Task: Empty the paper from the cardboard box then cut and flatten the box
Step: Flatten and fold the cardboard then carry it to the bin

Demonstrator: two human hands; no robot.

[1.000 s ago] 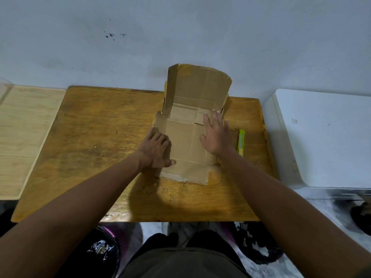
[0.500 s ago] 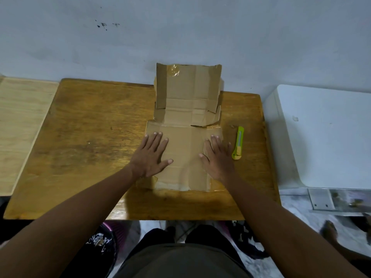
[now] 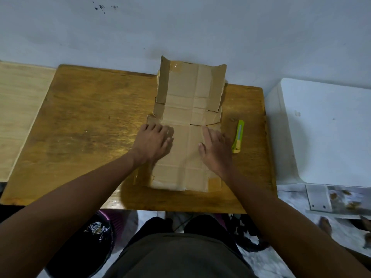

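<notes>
On the table: the cardboard box lies cut open in the middle of the wooden table. Its near panels lie flat on the wood, while the far panel stands up, leaning toward the wall.

Step in hand: flattening, as I judge it. No paper shows in or around the box, and the cuts appear done, so only the pressing-down is left.

Left hand: the left hand lies palm down on the left part of the flat panel, near its left edge. Its grip is spread, fingers straight and pointing away, holding nothing.

Right hand: the right hand lies palm down on the right part of the same panel. Its grip is likewise spread, pressing rather than pinching.

Arms: both forearms reach forward from the body and converge on the box.

Cutter: a yellow-green utility knife rests on the table just beside the right hand, apart from it.

Next move: it calls for pushing the raised far panel down. One hand should keep the near panels pinned so the sheet does not slide toward the wall.

Risk: the creases may spring the panel up again.
</notes>
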